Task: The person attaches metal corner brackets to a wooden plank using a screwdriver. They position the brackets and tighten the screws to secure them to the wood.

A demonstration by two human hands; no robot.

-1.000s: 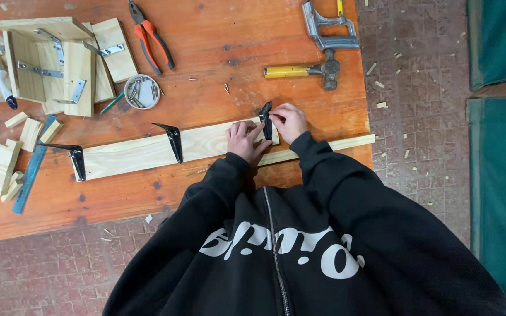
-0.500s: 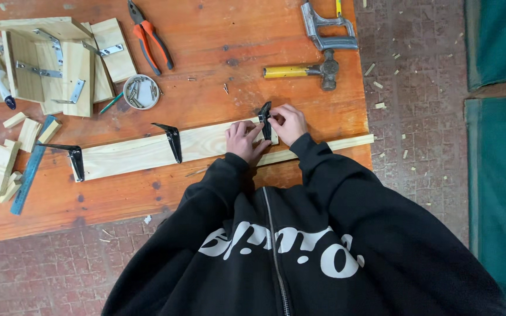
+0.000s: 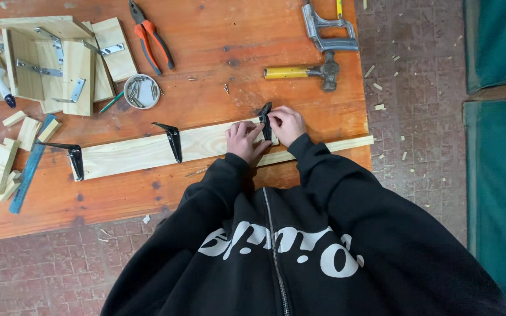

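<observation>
Both hands at a black bracket on a pale board.
The left hand (image 3: 242, 142) and right hand (image 3: 287, 124) pinch the bracket (image 3: 265, 120) between them; it stands across the board (image 3: 147, 149), at its right end.

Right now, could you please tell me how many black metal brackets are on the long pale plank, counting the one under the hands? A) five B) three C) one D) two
B: one black bracket sits at the plank's left end, a second bracket sits near its middle, and a third bracket sits at the right end between the left hand and right hand.
</observation>
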